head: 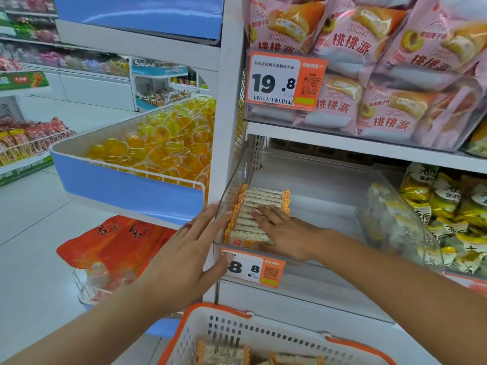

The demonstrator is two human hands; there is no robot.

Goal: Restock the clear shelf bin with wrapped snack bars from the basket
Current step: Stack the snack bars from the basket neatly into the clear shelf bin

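Currently, 1 row of wrapped snack bars [257, 214] lies stacked against the left wall of the clear shelf bin [390, 196]; most of the bin floor to the right of it is bare, so judge the restock as only begun. Your right hand [287, 233] lies flat on the row, fingers straight, pressing it into line and gripping nothing. Your left hand [184, 254] rests open against the outer left corner of the bin, thumb on the price tag [253, 268]. More bars wait in the orange-rimmed basket [263, 335] below. Note the white shelf [342, 142] above carries pink cake packets [395, 75], a tray of yellow jelly cups [158, 148] stands to the left, and pale floor tiles run down the aisle
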